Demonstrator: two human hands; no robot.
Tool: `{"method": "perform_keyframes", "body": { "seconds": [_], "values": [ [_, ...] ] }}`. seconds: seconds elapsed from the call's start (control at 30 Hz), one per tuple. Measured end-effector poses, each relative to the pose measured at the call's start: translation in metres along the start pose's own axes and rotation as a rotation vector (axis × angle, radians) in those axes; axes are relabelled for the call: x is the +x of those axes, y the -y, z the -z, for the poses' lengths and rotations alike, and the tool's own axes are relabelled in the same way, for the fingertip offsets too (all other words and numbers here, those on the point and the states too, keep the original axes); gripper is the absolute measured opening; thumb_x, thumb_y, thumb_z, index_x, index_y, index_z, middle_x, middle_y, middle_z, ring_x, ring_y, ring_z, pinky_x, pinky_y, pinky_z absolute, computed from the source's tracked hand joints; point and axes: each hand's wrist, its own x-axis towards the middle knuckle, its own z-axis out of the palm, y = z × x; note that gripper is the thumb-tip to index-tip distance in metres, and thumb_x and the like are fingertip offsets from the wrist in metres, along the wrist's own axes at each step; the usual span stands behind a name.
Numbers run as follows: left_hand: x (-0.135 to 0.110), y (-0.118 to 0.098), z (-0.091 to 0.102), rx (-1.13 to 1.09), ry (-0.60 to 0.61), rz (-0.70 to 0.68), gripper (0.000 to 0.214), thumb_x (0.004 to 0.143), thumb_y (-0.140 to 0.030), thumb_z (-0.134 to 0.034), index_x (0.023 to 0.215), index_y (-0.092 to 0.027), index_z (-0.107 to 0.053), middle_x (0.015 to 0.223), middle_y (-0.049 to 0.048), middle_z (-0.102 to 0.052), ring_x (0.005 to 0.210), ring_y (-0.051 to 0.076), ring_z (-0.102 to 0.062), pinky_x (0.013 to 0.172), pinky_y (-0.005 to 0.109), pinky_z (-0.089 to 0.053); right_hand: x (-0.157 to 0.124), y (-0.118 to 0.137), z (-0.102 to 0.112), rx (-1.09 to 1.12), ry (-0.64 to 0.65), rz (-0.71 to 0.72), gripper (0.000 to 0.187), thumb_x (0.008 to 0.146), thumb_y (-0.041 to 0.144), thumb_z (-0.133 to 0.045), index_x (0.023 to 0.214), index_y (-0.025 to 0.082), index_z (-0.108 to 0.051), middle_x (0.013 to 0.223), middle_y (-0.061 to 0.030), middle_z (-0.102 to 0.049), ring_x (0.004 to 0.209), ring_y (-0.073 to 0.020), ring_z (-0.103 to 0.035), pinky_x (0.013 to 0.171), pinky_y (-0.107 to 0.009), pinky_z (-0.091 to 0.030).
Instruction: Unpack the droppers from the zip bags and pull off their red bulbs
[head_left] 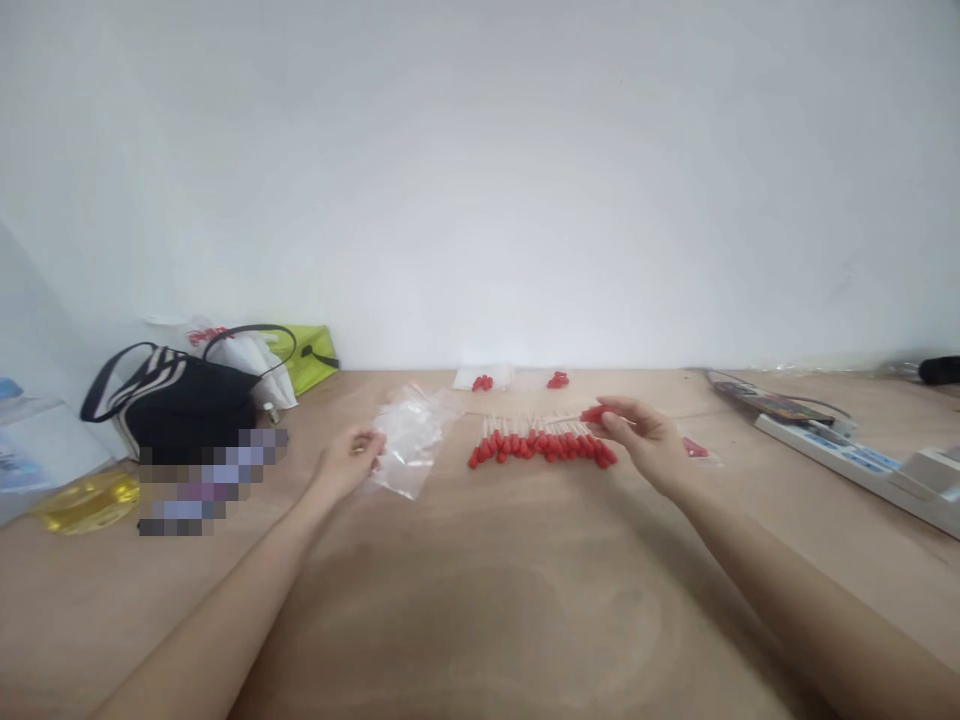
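Observation:
My left hand point(351, 458) is closed on the edge of a clear plastic bag point(409, 438), which it holds just above the wooden table point(480, 600). My right hand point(645, 438) pinches a red-tipped stick point(594, 414) by its red end, at the right of a row of several red-tipped sticks point(541, 446) lying side by side on the table. A small packet with red content point(697, 449) lies just right of my right hand.
Two small bags with red pieces point(484, 380) point(558, 379) lie by the white wall. A black striped handbag point(176, 400), a green bag point(309, 357) and a yellow bottle point(88, 502) stand at the left. A white power strip point(862, 462) lies at the right.

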Motion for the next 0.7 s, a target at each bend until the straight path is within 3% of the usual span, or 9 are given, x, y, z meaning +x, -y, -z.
{"method": "perform_keyframes", "body": {
  "seconds": [0.07, 0.17, 0.23, 0.33, 0.5, 0.6, 0.7],
  "values": [
    [0.015, 0.018, 0.008, 0.120, -0.141, 0.088, 0.025, 0.066, -0.041, -0.046, 0.075, -0.018, -0.048, 0.065, 0.0005, -0.058, 0.055, 0.015, -0.056, 0.053, 0.025, -0.042, 0.007, 0.003, -0.022, -0.182, 0.024, 0.148, 0.031, 0.076, 0.043, -0.053, 0.098, 0.021, -0.058, 0.090, -0.0048, -0.065, 0.085, -0.0173, -0.061, 0.079, -0.034, -0.048],
    [0.025, 0.038, 0.015, 0.237, -0.217, 0.154, 0.028, 0.066, -0.035, -0.049, 0.087, -0.017, -0.049, 0.068, 0.0034, -0.060, 0.069, 0.023, -0.060, 0.063, 0.032, -0.045, 0.016, -0.002, -0.055, -0.509, 0.108, 0.336, 0.025, 0.083, 0.032, -0.042, 0.096, 0.022, -0.061, 0.101, -0.0052, -0.062, 0.095, -0.0178, -0.057, 0.085, -0.032, -0.043],
    [0.023, 0.040, 0.016, 0.351, -0.238, 0.164, 0.040, 0.067, -0.033, -0.050, 0.102, -0.015, -0.046, 0.076, 0.0063, -0.062, 0.083, 0.027, -0.059, 0.072, 0.036, -0.044, 0.021, -0.011, -0.073, -0.697, 0.231, 0.364, 0.031, 0.086, 0.024, -0.033, 0.102, 0.023, -0.059, 0.106, -0.0046, -0.059, 0.095, -0.0168, -0.056, 0.084, -0.029, -0.043],
    [0.013, 0.029, 0.013, 0.624, -0.248, 0.100, 0.051, 0.072, -0.034, -0.047, 0.117, -0.013, -0.038, 0.100, 0.0128, -0.058, 0.105, 0.031, -0.049, 0.086, 0.041, -0.038, 0.023, -0.026, -0.087, -0.768, 0.306, 0.366, 0.035, 0.084, 0.018, -0.032, 0.102, 0.025, -0.061, 0.105, -0.0031, -0.060, 0.095, -0.0184, -0.056, 0.080, -0.027, -0.043],
    [-0.004, 0.008, 0.003, 0.837, -0.051, 0.053, 0.047, 0.079, -0.042, -0.037, 0.119, -0.019, -0.044, 0.120, 0.0144, -0.047, 0.116, 0.033, -0.038, 0.091, 0.047, -0.031, 0.017, -0.037, -0.092, -0.831, 0.350, 0.361, 0.031, 0.081, 0.018, -0.040, 0.097, 0.032, -0.062, 0.093, -0.0005, -0.064, 0.086, -0.0183, -0.057, 0.076, -0.027, -0.041],
    [-0.007, 0.009, -0.004, 0.849, 0.063, 0.016, 0.054, 0.081, -0.047, -0.031, 0.126, -0.019, -0.038, 0.129, 0.0148, -0.039, 0.120, 0.032, -0.033, 0.094, 0.047, -0.028, 0.014, -0.034, -0.091, -0.889, 0.329, 0.353, 0.021, 0.080, 0.029, -0.047, 0.092, 0.031, -0.064, 0.088, -0.0025, -0.064, 0.085, -0.0216, -0.055, 0.079, -0.033, -0.037],
    [-0.007, 0.015, -0.008, 0.871, 0.180, 0.022, 0.058, 0.080, -0.051, -0.027, 0.128, -0.020, -0.036, 0.132, 0.0154, -0.036, 0.123, 0.030, -0.031, 0.095, 0.047, -0.026, 0.011, -0.029, -0.080, -0.936, 0.256, 0.339, 0.024, 0.080, 0.038, -0.046, 0.090, 0.026, -0.064, 0.095, -0.0072, -0.063, 0.093, -0.0266, -0.050, 0.085, -0.040, -0.030]
  ]
}}
